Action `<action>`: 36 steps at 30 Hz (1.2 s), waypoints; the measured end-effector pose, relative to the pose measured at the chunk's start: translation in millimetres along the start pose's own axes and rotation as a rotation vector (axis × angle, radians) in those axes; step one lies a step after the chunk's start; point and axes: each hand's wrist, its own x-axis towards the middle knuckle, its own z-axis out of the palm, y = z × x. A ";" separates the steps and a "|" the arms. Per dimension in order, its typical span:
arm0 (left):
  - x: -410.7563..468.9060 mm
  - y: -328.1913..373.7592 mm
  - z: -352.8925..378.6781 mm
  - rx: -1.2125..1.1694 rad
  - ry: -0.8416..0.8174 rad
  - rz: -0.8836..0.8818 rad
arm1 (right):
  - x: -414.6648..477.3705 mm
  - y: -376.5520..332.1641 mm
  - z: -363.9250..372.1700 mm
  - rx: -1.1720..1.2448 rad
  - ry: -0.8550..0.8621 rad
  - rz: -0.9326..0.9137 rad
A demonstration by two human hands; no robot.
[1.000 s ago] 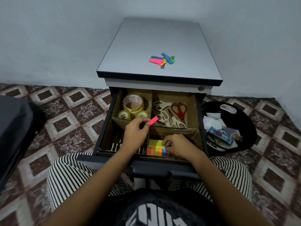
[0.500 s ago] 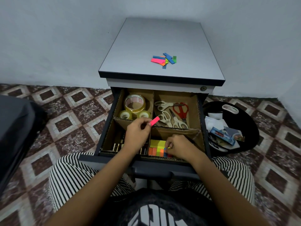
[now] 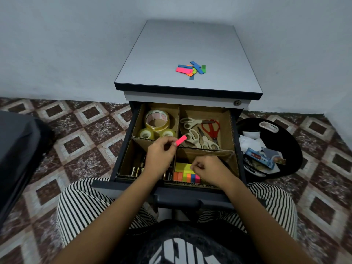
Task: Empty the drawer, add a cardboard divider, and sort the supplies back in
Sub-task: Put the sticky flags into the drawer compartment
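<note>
— While the left hand (image 3: 162, 157) pinches that pink tab (image 3: 181, 140) between thumb and forefinger, the other fingers curled in, how should the tab go down well?
— Lower it flat, I'd say, lined up beside the sticky notes (image 3: 185, 172) in the front right compartment, so it doesn't slip under the cardboard divider (image 3: 205, 151).
— And the right hand (image 3: 209, 170)?
— Curled, fingertips at the yellow pad's edge. Whether it pinches a sheet, I can't tell. It could steady the stack.
— Where's the tab now?
— Held up over the divider's crossing, above the drawer (image 3: 182, 190), near the scissors (image 3: 202, 132) in the back right compartment. Tape rolls (image 3: 157, 121) sit back left; what look like pens (image 3: 137, 169) front left.
— More to sort?
— Yes, loose coloured tabs (image 3: 191, 69) lie on the cabinet top (image 3: 181, 44), well apart from the drawer.
</note>
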 end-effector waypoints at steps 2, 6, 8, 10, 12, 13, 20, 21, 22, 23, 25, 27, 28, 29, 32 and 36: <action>-2.0 1.4 -0.2 -0.029 -0.010 0.046 | -4.0 -3.3 -3.7 0.179 0.099 -0.019; -5.7 3.2 0.4 -0.017 -0.065 0.177 | -11.6 -13.1 -13.6 0.598 0.260 -0.015; -6.4 3.3 1.7 0.007 -0.102 0.239 | -13.8 -15.8 -17.1 0.712 0.302 -0.017; -7.0 2.6 3.0 0.017 -0.122 0.280 | -14.5 -16.1 -18.5 0.758 0.333 -0.018; -7.1 1.7 3.0 0.028 -0.130 0.294 | -14.3 -16.7 -19.1 0.781 0.346 -0.012; -7.3 1.8 2.6 0.033 -0.135 0.297 | -14.2 -17.2 -19.0 0.784 0.340 -0.011; -8.2 3.5 0.7 0.035 -0.166 0.281 | -14.3 -17.5 -19.4 0.780 0.327 -0.044; -7.8 4.1 -0.4 0.029 -0.157 0.267 | -14.5 -17.6 -19.6 0.784 0.329 -0.042; -7.0 4.7 -2.6 0.019 -0.142 0.250 | -15.0 -17.6 -19.6 0.787 0.334 -0.037; -5.7 6.1 -5.3 0.005 -0.127 0.233 | -15.5 -17.0 -19.9 0.779 0.341 -0.032; -1.0 8.6 -12.7 -0.013 -0.101 0.208 | -16.3 -13.6 -19.5 0.720 0.330 -0.024; 6.6 8.6 -22.7 0.029 -0.067 0.200 | -17.1 -9.6 -18.0 0.636 0.276 -0.018; 11.0 6.2 -28.1 0.067 -0.033 0.200 | -17.3 -7.6 -16.6 0.576 0.242 -0.011; 15.7 2.2 -33.5 0.112 0.013 0.203 | -17.3 -6.1 -14.9 0.499 0.212 -0.002; 27.2 -14.5 -47.0 0.244 0.129 0.177 | -17.8 -3.7 -12.5 0.314 0.142 0.048; 30.8 -27.2 -50.6 0.346 0.153 0.121 | -16.9 4.4 -15.1 0.207 0.065 0.134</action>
